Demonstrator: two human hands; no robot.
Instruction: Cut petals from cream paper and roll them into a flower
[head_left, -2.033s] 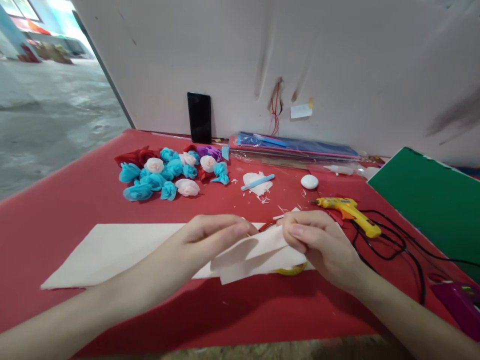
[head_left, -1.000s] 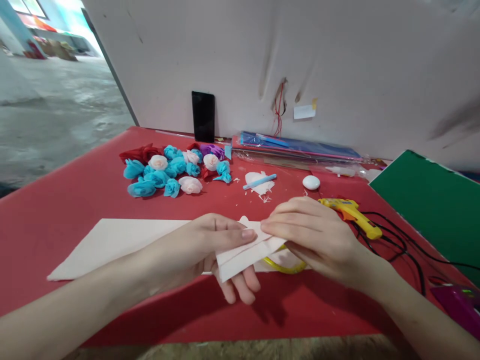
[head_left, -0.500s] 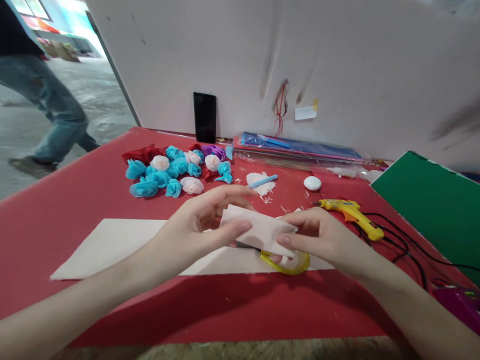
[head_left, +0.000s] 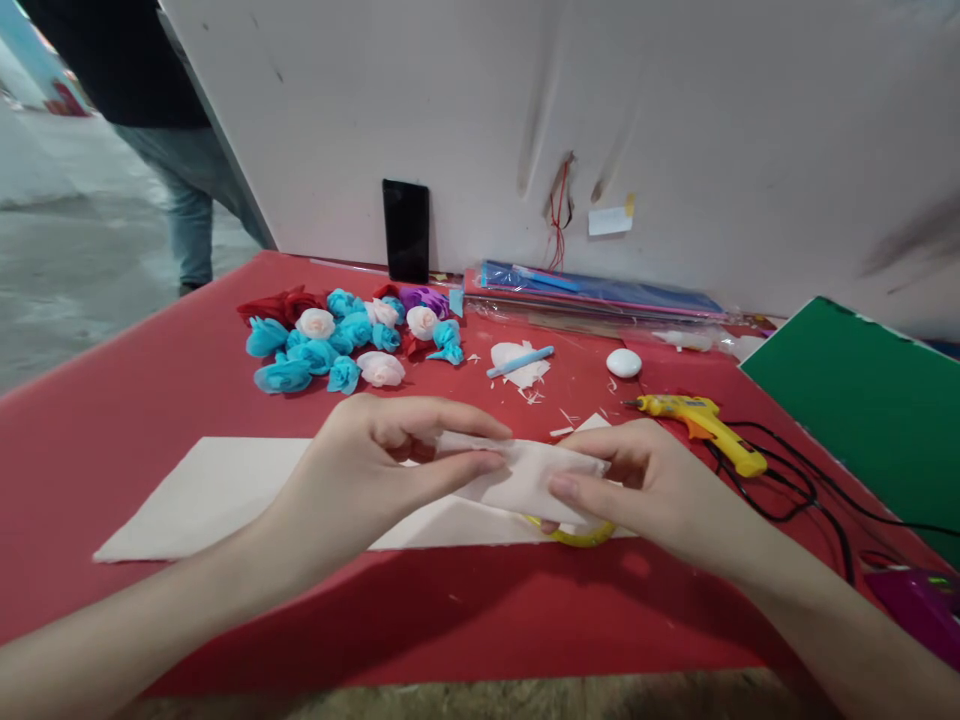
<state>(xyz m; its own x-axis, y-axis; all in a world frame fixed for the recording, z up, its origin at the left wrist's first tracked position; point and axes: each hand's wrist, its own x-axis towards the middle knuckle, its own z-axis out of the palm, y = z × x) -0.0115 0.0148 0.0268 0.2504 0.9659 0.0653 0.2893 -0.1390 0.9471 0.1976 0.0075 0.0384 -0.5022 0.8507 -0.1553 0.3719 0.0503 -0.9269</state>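
A small folded piece of white paper (head_left: 529,478) is stretched between my two hands above the table. My left hand (head_left: 386,450) pinches its left end between thumb and fingers. At the other end, my right hand (head_left: 630,475) grips it, thumb on the front face. The yellow handle of the scissors (head_left: 583,538) shows just below the paper by my right fingers; the blades are hidden, and whether those fingers hold the scissors is unclear. Beneath the hands lies a long white paper strip (head_left: 202,500).
Blue, red, white and purple paper flowers (head_left: 345,340) sit at the back left. A yellow glue gun (head_left: 701,425) with its cord lies right, near a green board (head_left: 870,420). A phone (head_left: 406,232) leans on the wall. A person (head_left: 150,120) stands beyond the table.
My left fingers have closed down onto the paper's upper edge, and the paper is flatter and slightly lower. More of the scissors is covered. The person beyond the table has moved right.
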